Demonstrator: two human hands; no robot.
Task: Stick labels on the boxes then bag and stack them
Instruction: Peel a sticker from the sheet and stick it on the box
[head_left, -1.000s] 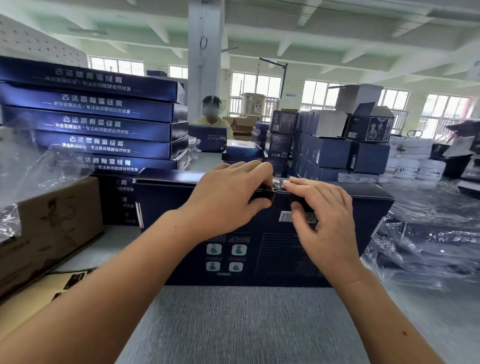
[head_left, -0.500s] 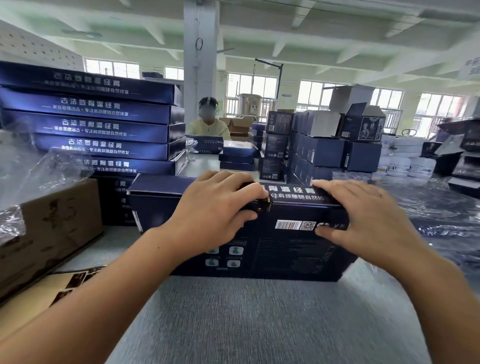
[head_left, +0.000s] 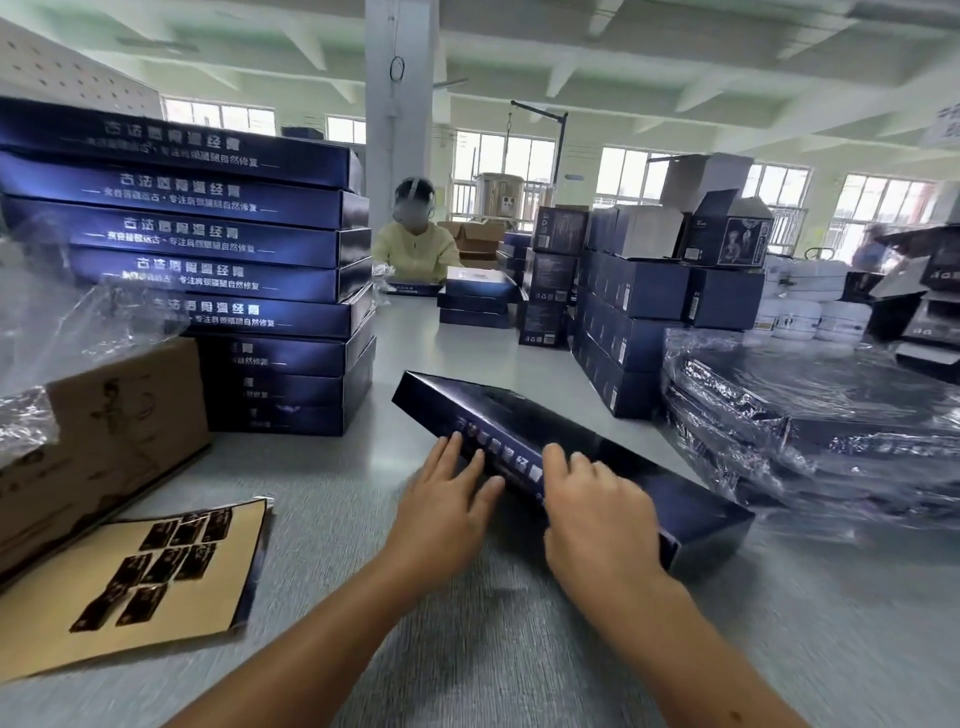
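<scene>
Blue box (head_left: 519, 415): left grip (head_left: 441, 512) flat against it; right grip (head_left: 597, 514) curled over, fingertips hidden.

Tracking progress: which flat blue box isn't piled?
The box touched by left hand and right hand, alone on the table; others sit in the left stack or bagged pile.

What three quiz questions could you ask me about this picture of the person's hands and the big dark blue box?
1. True or false: the flat dark blue cardboard box that the left hand and right hand touch stands upright on the grey table.
2. Pick one: where does the tan sheet of dark labels lie? A: left of the hands. B: on top of a box stack. C: right of the hands.
3. Fill the gap: the pile of dark boxes on the right is wrapped in clear ____.

Key: 1 false, it lies flat. 2 A. 3 plastic.
</scene>
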